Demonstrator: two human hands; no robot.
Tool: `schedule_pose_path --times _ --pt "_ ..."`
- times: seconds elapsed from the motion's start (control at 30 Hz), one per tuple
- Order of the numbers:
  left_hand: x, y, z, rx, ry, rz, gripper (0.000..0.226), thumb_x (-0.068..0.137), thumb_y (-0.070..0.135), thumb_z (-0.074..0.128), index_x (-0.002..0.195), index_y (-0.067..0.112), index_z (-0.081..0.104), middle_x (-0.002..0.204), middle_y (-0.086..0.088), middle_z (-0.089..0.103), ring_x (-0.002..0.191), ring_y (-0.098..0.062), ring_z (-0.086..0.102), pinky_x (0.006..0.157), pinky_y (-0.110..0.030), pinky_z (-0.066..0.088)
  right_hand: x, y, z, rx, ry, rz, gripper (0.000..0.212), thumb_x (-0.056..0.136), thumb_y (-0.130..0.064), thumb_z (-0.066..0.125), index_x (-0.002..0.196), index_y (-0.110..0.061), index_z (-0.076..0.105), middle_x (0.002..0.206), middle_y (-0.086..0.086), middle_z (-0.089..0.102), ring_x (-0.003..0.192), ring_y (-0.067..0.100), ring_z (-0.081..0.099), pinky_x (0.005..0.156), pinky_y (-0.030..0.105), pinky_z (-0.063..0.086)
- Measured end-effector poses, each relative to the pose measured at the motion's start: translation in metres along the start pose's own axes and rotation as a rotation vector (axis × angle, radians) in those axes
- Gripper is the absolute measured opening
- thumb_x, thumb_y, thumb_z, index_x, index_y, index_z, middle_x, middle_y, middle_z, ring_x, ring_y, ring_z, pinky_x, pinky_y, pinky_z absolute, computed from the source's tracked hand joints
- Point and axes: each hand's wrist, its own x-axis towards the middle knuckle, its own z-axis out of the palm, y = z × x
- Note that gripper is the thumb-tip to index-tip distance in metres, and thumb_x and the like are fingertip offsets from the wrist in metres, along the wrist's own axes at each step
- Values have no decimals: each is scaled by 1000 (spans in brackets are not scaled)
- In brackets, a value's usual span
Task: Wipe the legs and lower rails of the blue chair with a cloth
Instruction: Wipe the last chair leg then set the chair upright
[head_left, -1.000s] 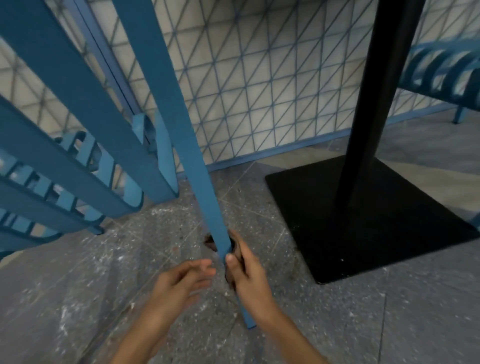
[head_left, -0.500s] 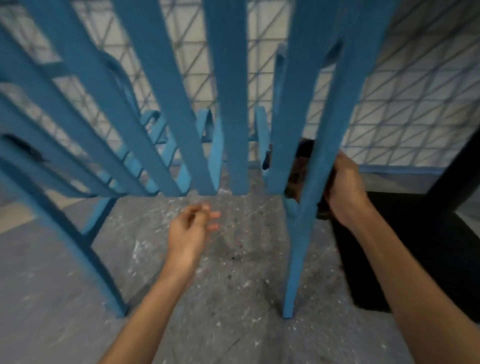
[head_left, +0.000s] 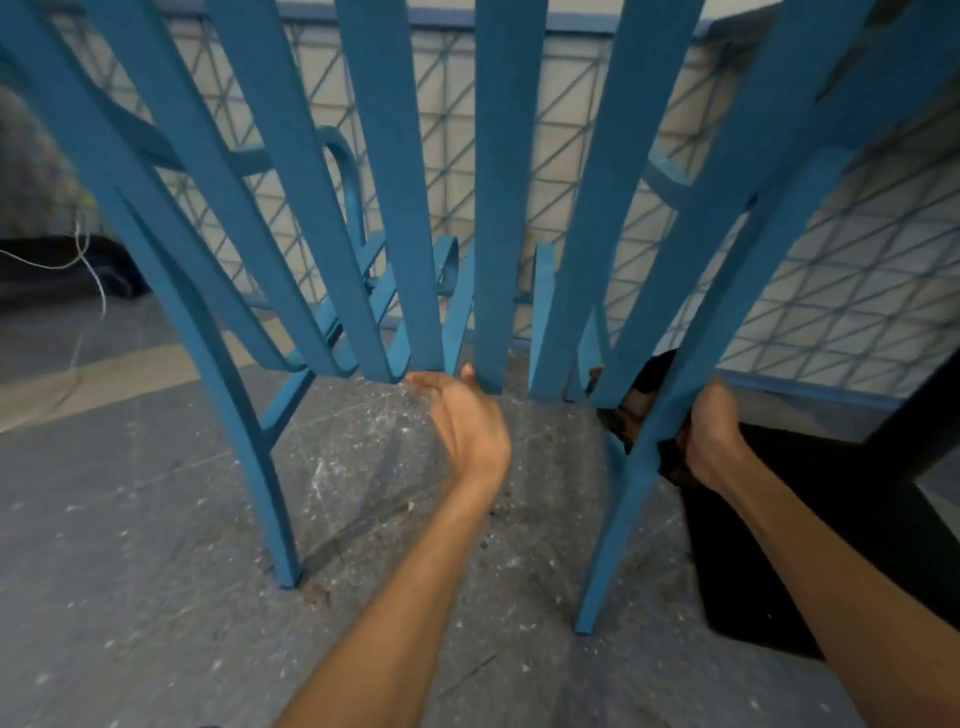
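Observation:
The blue chair (head_left: 488, 218) fills the upper view, its slats hanging down toward me and two legs reaching the floor. My right hand (head_left: 709, 431) holds a dark cloth (head_left: 641, 395) wrapped round the upper part of the right leg (head_left: 618, 530), just under the seat edge. Part of the cloth is hidden behind the leg. My left hand (head_left: 465, 415) reaches up to the lower ends of the middle slats, fingertips touching them, fingers fairly straight. The left leg (head_left: 260, 467) stands untouched on the floor.
A black table base (head_left: 810, 545) and its dark post (head_left: 914, 431) sit close on the right. A blue mesh fence (head_left: 810, 291) runs behind the chair. The floor (head_left: 156, 571) is grey speckled stone. A thin white cord (head_left: 88, 270) hangs at far left.
My right hand slid the cloth from low on the leg up to near the seat. My left hand rose from mid-air to the slat ends. The view swung left and up.

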Motion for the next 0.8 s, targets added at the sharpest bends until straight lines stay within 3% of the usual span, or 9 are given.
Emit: schedule_pose_path --times 0.07,0.13,0.23,0.33,0.47,0.53,0.6,0.7,0.8 --pt "5 -1 -1 -69 25 -42 45 104 33 19 115 2 50 76 3 57 66 -13 54 66 -30 37 0 3 -2 7 20 -37 36 85 -24 46 53 -15 63 63 10 61 60 27 57 65 31 50" --pt "12 -1 -10 -19 7 -23 36 104 26 23 110 -1 47 87 -5 60 77 -24 52 62 -24 31 -9 8 5 15 16 -75 35 86 -30 47 58 -14 63 60 9 64 55 26 58 57 27 48" --pt "39 -14 -28 204 -43 22 40 101 18 32 129 -10 39 124 -25 53 110 -37 51 85 -33 37 -19 30 22 -97 57 -103 27 61 -38 62 69 -12 68 73 19 62 67 31 56 59 32 44" --pt "78 -29 -53 298 -81 62 32 100 17 37 115 -8 50 115 -28 57 111 -42 51 81 -39 37 -31 66 44 -205 96 -163 28 82 -34 48 83 -15 68 83 12 70 82 36 64 68 41 51" --pt "123 -25 -96 533 -233 114 31 100 19 41 111 -5 57 114 -33 58 110 -46 52 86 -44 40 -79 88 90 -344 46 -267 24 101 -20 35 97 -15 58 85 -11 61 78 7 57 70 14 42" --pt "129 -15 -107 543 -241 138 31 98 18 45 115 -3 61 116 -28 61 112 -42 54 89 -42 41 -83 99 105 -364 -17 -260 23 102 -24 36 101 -15 57 93 -9 63 90 9 60 80 17 45" --pt "119 -12 -113 469 -231 146 32 95 11 49 122 -1 60 120 -21 62 114 -37 55 93 -41 42 -67 104 104 -295 67 -223 21 102 -27 38 100 -13 54 98 -5 63 101 17 59 90 28 43" --pt "80 -22 -121 253 -263 113 44 85 7 49 129 10 57 117 -7 64 107 -24 60 91 -43 47 -27 91 74 -216 338 -129 30 101 -26 38 112 -5 56 115 15 62 107 28 57 96 35 43" --pt "27 -26 -131 48 -289 130 46 88 -3 45 128 18 56 121 6 62 107 -11 60 89 -29 46 15 73 29 -208 541 -76 26 97 -31 41 110 -14 57 119 16 60 107 32 58 98 45 46"
